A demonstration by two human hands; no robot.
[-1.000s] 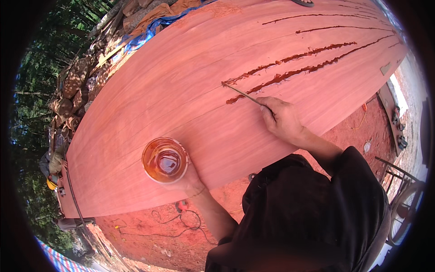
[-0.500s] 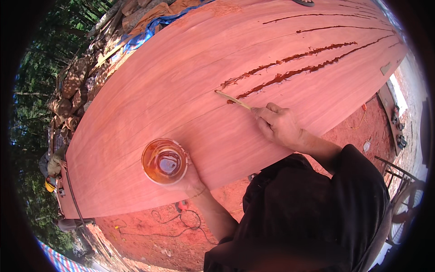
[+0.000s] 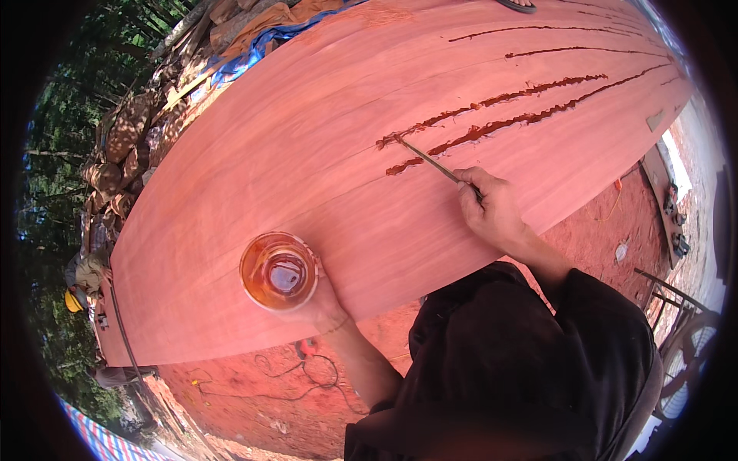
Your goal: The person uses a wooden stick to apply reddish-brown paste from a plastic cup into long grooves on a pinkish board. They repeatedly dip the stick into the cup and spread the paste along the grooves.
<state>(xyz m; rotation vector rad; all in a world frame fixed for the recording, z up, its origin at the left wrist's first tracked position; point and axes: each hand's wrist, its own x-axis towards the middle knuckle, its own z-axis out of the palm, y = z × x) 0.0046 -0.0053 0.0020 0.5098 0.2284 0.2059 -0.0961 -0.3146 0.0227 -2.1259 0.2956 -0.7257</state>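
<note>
1. Your left hand [image 3: 323,301] is wrapped around a clear round plastic cup of amber-red liquid [image 3: 278,271], fingers closed on its lower wall, holding it upright just above the big curved reddish wooden hull [image 3: 307,146], near its lower edge
2. Your right hand [image 3: 492,209] is pinched shut on a thin stick-like applicator [image 3: 427,157], gripped at the back end like a pencil, with the tip sitting at the left end of the dark red wet streaks [image 3: 500,111] along the plank seams
3. That cup looks light and thin-walled, so I'd guess it squashes easily and the liquid will slop over if you squeeze hard. A low hold with the thumb opposite the fingers looks about right, and it needs to stay level
4. The applicator looks stiff but skinny, probably flexes a bit at the tip. Holding nearer the middle would likely give more control than the far end, and it may get slick if the goo runs down it
5. Around you: red dirt ground [image 3: 254,399] with a loose cable lying on it, a blue tarp [image 3: 254,58] over stacked timber past the hull's far side, and some metal frame stuff [image 3: 676,307] off to your right
</note>
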